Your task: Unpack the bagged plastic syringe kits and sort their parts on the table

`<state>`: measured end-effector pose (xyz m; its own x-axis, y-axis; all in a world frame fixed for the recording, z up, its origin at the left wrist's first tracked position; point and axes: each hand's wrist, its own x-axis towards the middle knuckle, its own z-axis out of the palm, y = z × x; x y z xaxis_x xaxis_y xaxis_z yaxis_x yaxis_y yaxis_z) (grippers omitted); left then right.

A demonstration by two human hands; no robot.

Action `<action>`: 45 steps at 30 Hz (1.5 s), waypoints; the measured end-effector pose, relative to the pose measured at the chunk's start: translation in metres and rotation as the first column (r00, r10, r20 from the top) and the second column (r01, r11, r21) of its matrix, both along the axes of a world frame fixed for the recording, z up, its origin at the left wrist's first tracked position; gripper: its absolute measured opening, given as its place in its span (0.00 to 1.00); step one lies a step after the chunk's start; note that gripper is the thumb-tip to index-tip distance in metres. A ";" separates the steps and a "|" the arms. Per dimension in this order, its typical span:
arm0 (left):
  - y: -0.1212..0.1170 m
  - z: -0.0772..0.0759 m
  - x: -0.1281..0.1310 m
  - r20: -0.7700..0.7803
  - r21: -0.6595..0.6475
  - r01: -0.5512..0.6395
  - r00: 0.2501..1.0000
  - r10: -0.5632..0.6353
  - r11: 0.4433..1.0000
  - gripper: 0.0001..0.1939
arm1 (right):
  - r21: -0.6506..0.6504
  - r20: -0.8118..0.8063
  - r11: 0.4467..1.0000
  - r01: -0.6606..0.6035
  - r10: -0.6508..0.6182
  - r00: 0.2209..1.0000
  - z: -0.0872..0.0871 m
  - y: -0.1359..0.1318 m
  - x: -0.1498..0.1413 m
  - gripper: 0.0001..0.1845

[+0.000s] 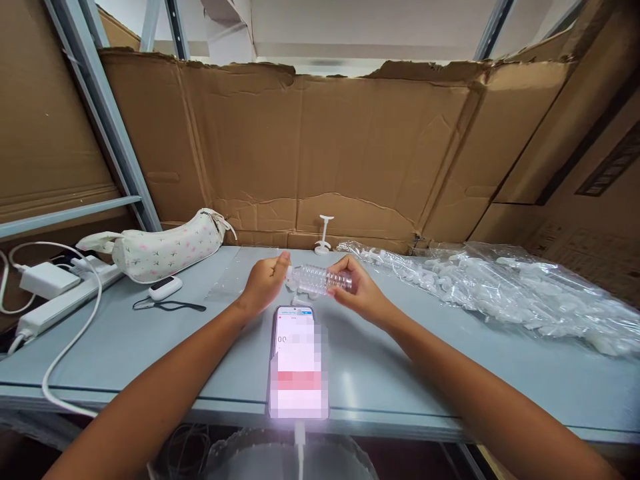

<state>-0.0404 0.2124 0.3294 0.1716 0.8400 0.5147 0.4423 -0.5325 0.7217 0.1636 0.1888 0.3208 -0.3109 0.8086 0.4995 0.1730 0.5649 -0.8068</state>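
A clear plastic bottle (314, 277) with ribbed sides lies level between my two hands, above the desk. My right hand (353, 283) grips its base end, thumb below and fingers over the top. Closed around the other end is my left hand (265, 283); a sliver of white, seemingly the cap, shows beside its thumb, and the rest of that end is hidden. Just under the bottle lie a few small whitish pieces (301, 300), too blurred to name. A white pump-like piece (324, 237) stands upright behind the bottle.
A lit phone (295, 360) on a charging cable lies in front. Clear bags of white parts (500, 287) spread at right. At left are a floral pouch (167, 250), a small white device (165, 288) and a power strip (65, 300). Cardboard (325, 140) walls the back.
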 end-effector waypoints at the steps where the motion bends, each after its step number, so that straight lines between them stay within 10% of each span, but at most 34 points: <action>1: 0.001 0.000 0.000 0.016 -0.025 -0.007 1.000 0.008 1.000 0.25 | 0.087 0.070 0.996 0.022 -0.028 0.997 0.000 -0.001 0.001 0.17; 3: 0.002 -0.001 0.001 0.023 -0.072 -0.019 1.000 0.021 0.997 0.25 | 0.353 0.214 0.933 0.072 -0.155 0.964 0.001 0.000 0.005 0.16; 6: 0.005 -0.004 0.003 0.032 -0.104 -0.028 0.999 0.032 0.994 0.25 | 0.758 0.328 0.652 0.034 -0.425 0.844 0.005 0.003 0.011 0.13; 9: 0.006 -0.007 0.004 0.064 -0.080 -0.040 0.997 0.045 0.996 0.25 | 0.875 0.318 0.484 -0.004 -0.569 0.758 0.007 0.007 0.017 0.11; 16: -0.001 -0.007 0.002 -0.144 0.130 0.071 0.988 -0.052 0.989 0.14 | 0.781 0.373 0.616 0.100 -0.589 0.716 0.001 0.013 0.022 0.20; 22: 0.001 0.000 -0.004 -0.233 0.045 0.056 0.971 -0.044 0.997 0.14 | 0.673 0.399 0.726 0.143 -0.518 0.756 -0.003 0.011 0.016 0.20; 32: -0.004 -0.003 0.002 -0.268 -0.081 0.029 0.962 -0.049 0.996 0.25 | 0.867 0.216 0.471 0.161 -0.647 0.731 -0.005 0.016 0.018 0.16; 39: -0.004 -0.006 0.004 -0.230 0.115 0.046 0.973 -0.018 0.992 0.14 | 0.769 0.328 0.606 0.202 -0.646 0.690 -0.009 0.017 0.016 0.19; 45: -0.003 -0.007 0.002 -0.356 0.465 -0.013 0.913 0.200 0.885 0.12 | 0.721 0.348 0.651 0.235 -0.635 0.690 -0.010 0.016 0.015 0.21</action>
<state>-0.0384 0.2096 0.3225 0.3559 0.5617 0.7469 0.7051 -0.6859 0.1798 0.1783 0.2051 0.3111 -0.3667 0.5162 0.7740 0.8044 0.5939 -0.0150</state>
